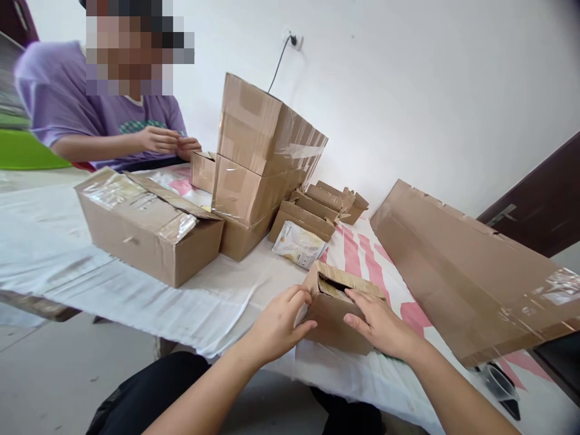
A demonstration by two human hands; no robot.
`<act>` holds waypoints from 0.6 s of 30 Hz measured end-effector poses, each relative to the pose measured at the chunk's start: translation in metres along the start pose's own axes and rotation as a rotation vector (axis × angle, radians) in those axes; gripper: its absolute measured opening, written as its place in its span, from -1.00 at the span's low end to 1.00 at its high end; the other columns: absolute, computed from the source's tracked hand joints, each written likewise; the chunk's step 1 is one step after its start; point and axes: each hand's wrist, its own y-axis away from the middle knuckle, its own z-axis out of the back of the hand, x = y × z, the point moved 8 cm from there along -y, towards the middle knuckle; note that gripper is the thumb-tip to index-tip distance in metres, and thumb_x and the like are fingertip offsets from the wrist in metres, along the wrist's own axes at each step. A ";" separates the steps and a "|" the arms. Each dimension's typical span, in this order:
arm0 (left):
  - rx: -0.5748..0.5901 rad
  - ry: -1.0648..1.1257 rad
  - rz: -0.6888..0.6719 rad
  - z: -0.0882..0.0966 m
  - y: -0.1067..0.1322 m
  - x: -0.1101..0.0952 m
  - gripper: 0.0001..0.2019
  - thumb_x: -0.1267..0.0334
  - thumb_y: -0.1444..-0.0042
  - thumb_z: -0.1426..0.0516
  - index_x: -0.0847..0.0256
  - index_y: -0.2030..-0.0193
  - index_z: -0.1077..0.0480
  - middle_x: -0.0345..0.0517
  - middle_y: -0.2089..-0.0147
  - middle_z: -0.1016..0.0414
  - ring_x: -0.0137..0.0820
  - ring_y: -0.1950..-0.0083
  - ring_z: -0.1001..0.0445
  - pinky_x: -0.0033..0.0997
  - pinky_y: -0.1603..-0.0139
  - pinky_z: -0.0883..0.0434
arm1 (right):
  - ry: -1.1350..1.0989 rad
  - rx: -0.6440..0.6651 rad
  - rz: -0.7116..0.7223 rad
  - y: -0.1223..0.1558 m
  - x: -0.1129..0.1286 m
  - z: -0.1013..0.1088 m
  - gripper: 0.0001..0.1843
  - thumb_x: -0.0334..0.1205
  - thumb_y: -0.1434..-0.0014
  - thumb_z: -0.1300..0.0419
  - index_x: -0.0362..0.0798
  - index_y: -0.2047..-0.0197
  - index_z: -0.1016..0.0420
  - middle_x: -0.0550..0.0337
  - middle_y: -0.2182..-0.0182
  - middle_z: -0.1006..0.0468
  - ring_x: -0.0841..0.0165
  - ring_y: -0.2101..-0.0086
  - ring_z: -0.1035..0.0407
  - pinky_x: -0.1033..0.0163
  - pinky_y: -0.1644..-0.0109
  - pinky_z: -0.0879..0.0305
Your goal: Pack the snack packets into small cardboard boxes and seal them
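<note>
A small brown cardboard box (333,314) stands near the table's front edge, its top flaps partly folded with a dark gap between them. My left hand (280,323) grips its left side, fingers curled round the corner. My right hand (379,323) lies over its top right, fingers pressed on a flap. A white and yellow packet (299,243) lies flat on the table just behind the box.
A long open carton (149,223) sits at the left, a stack of taped cartons (260,163) in the middle, several small boxes (317,208) behind, and a long flat carton (471,272) at the right. Another person in a purple shirt (67,103) sits across the cloth-covered table (58,241).
</note>
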 end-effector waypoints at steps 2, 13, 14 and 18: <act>-0.010 -0.003 -0.001 0.000 0.000 0.000 -0.72 0.43 -0.07 -0.19 0.12 0.11 -0.25 -0.05 -0.04 -0.40 -0.22 -0.03 -0.46 -0.22 0.00 -0.45 | 0.024 -0.016 -0.024 -0.005 -0.001 0.002 -0.28 0.21 -0.26 0.00 -0.11 -0.30 -0.21 -0.14 -0.24 -0.31 0.01 -0.23 -0.17 -0.18 -0.24 -0.14; -0.037 -0.023 -0.055 -0.005 0.003 0.000 -0.42 0.47 -0.10 -0.13 0.05 -0.26 -0.18 0.11 -0.42 -0.04 -0.06 -0.39 -0.17 0.06 -0.28 -0.33 | 0.187 -0.314 0.244 0.038 0.052 0.015 -0.90 -0.19 -0.19 -0.21 0.01 0.34 -0.37 0.16 0.34 -0.46 0.25 0.29 -0.35 0.15 0.24 -0.27; -0.022 -0.016 -0.079 -0.005 0.003 -0.003 -0.47 0.50 -0.09 -0.11 0.05 -0.21 -0.26 0.08 -0.42 -0.04 -0.06 -0.40 -0.15 0.05 -0.28 -0.33 | 0.192 -0.225 0.286 0.043 0.058 0.007 -0.87 -0.14 -0.16 -0.25 0.02 0.33 -0.39 0.17 0.33 -0.48 0.25 0.29 -0.36 0.16 0.26 -0.28; 0.076 0.092 -0.119 -0.002 0.002 -0.013 -0.51 0.59 -0.04 -0.01 0.08 -0.07 -0.39 0.01 -0.41 -0.09 -0.13 -0.41 -0.14 -0.01 -0.33 -0.29 | 0.061 -0.081 0.279 0.049 0.056 -0.002 -0.78 0.01 -0.20 -0.22 0.04 0.25 -0.44 0.18 0.29 -0.53 0.26 0.25 -0.42 0.17 0.22 -0.33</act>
